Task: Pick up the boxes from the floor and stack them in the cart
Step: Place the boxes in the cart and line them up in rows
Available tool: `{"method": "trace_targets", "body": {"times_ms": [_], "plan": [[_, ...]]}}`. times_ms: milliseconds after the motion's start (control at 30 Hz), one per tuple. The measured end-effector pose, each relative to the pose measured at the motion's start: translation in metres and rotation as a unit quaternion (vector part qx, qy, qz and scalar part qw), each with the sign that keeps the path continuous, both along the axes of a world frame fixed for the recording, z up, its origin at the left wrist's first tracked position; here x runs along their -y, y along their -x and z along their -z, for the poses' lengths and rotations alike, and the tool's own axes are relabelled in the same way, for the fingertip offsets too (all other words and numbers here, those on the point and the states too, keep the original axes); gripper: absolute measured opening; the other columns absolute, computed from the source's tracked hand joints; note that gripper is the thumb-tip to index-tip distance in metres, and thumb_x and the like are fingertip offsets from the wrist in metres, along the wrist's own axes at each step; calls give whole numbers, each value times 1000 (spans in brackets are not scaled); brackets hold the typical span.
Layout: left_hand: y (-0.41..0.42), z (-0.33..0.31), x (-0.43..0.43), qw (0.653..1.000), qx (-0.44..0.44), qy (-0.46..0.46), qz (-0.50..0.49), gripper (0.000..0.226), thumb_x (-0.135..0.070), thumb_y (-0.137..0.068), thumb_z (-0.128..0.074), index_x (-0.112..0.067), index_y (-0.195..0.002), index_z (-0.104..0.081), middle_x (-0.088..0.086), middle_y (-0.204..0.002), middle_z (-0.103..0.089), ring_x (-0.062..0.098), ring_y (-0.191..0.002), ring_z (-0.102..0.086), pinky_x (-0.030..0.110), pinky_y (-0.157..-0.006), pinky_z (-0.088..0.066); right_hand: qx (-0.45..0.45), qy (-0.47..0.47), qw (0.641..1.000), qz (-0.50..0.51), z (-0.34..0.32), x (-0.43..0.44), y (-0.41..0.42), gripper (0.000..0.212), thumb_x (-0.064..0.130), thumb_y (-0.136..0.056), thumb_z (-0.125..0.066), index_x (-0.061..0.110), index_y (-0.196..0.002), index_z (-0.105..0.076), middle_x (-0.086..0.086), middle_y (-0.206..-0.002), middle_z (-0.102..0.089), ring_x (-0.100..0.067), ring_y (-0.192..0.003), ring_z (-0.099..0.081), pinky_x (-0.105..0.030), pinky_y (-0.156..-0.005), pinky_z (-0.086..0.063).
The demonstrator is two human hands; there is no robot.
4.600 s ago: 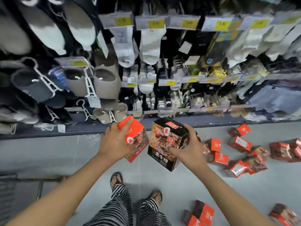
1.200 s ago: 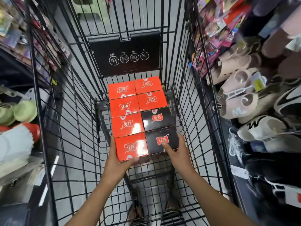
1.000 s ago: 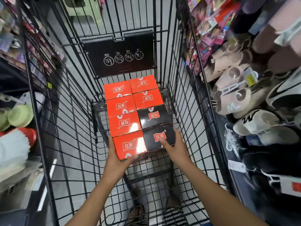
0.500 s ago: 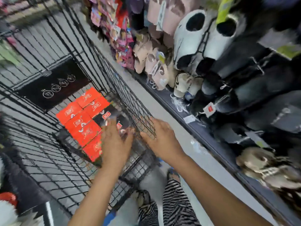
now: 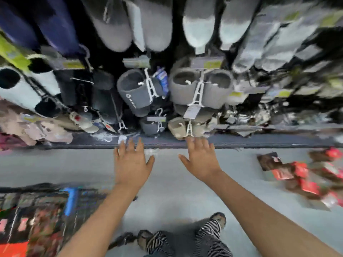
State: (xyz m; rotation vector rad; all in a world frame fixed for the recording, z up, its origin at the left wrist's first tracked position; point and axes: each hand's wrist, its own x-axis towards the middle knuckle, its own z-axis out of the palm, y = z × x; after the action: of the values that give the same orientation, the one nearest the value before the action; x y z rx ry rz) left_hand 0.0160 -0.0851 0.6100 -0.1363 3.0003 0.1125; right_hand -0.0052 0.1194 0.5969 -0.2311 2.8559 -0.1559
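Both hands are empty now, fingers spread, palms down over the grey floor (image 5: 167, 197). The left hand (image 5: 130, 165) hangs just in front of the low shelf edge (image 5: 259, 143); the right hand (image 5: 201, 161) is beside it, a bit further right, thumbs pointing toward each other w/ a gap between. Neither touches anything.

Vs. 1.2 s ago: the hands were then on the front row of boxes inside the cart, left on an orange one, right on a black one. At 0.5 s ago they had lifted clear near the cart's rim. Now the view has swung away from the cart to face the slipper display (image 5: 198, 86), and the cart (image 5: 37, 210) sits only at bottom left, blurred; red and dark patches show in it, approx. where the stacked boxes are, but no detail can be read.

The boxes on the floor (image 5: 304, 180) lie scattered at right, well apart from the right hand, red and brown, heavily smeared by motion, so a count can't be told. They look like the same scatter seen 4.6 s ago, when each hand held a box.

Striped trousers (image 5: 209, 236) and sandalled feet show at bottom centre, between the forearms. A blue part (image 5: 71, 200) stands on the cart's near edge
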Motion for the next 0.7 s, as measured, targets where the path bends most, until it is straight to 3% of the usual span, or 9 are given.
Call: {"method": "trace_targets", "body": {"times_ms": [133,233,300,367,433,567,700], "plan": [[27,2,-124,994,25,42,98,72,-53,-88,-52,-11,-144,-36,17,-146,-40,39,-138,-28,52,-112,-19,21,-27,996,83,-2,-127,-15,70,54,-97,-37,11,-151,-22,-20,-151,-30,-38,-141,-24,-50,-110,-25],[36,12,-221,983,48,47,173,65,-46,-79,-67,-6,-127,-54,22,-126,-57,43,-120,-47,56,-103,-33,31,-43,990,132,9,-217,-34,70,53,-79,-69,5,-128,-57,-28,-124,-58,-45,-116,-54,-57,-90,-47],[39,22,-278,971,61,47,228,61,-43,-72,-75,-2,-116,-61,24,-113,-62,43,-108,-55,55,-94,-41,53,-44,980,184,17,-272,-50,67,50,-65,-81,3,-110,-67,-26,-104,-65,-45,-96,-63,-56,-74,-54],[40,33,-328,957,74,50,276,59,-43,-74,-74,-2,-115,-62,24,-113,-63,42,-108,-56,54,-92,-43,89,-20,970,227,24,-320,-67,66,50,-80,-68,3,-125,-57,-26,-118,-58,-46,-110,-56,-57,-87,-48],[42,46,-370,941,78,61,324,59,-45,-80,-68,-4,-121,-59,22,-122,-60,41,-115,-53,53,-96,-41,74,-19,957,281,38,-364,-85,65,51,-95,-44,8,-143,-36,-22,-141,-41,-41,-131,-37,-51,-104,-32],[51,85,-441,914,94,61,389,65,-49,-92,-50,-10,-142,-40,19,-147,-40,37,-136,-34,50,-111,-25,78,9,922,380,74,-433,-113,64,52,-96,-42,8,-142,-36,-20,-141,-42,-39,-133,-34,-48,-105,-30],[68,139,-509,892,94,65,437,68,-52,-95,-41,-14,-149,-26,15,-155,-27,32,-143,-21,46,-116,-15,113,12,887,448,126,-491,-123,63,56,-96,-38,13,-141,-35,-14,-143,-41,-35,-134,-33,-44,-105,-30]]}}
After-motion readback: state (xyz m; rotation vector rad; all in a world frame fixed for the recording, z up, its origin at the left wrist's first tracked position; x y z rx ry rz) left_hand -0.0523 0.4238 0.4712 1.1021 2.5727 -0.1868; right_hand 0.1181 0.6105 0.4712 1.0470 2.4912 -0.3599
